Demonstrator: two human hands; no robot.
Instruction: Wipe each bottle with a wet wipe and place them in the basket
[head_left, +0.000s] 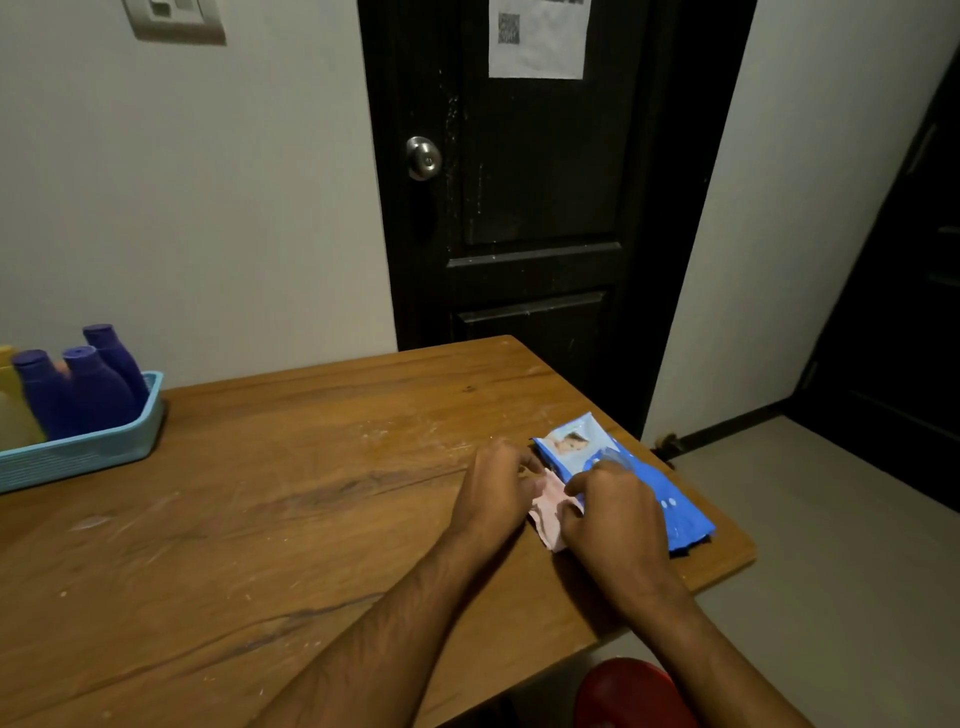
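Observation:
A light blue basket (104, 447) stands at the table's far left edge against the wall. Three dark blue bottles (83, 395) stand in it, with a yellow bottle (13, 410) at the frame's left border. A blue pack of wet wipes (660, 499) lies near the table's right edge. A pale pink wipe (550, 519) lies just left of the pack. My left hand (493, 483) pinches the wipe's left side. My right hand (613, 514) grips the wipe's right side and lies over the pack.
The wooden table (260, 519) ends just right of the pack. A dark door (519, 208) stands behind the table. A red round thing (634, 691) shows below the table's front right corner, over grey floor (831, 545).

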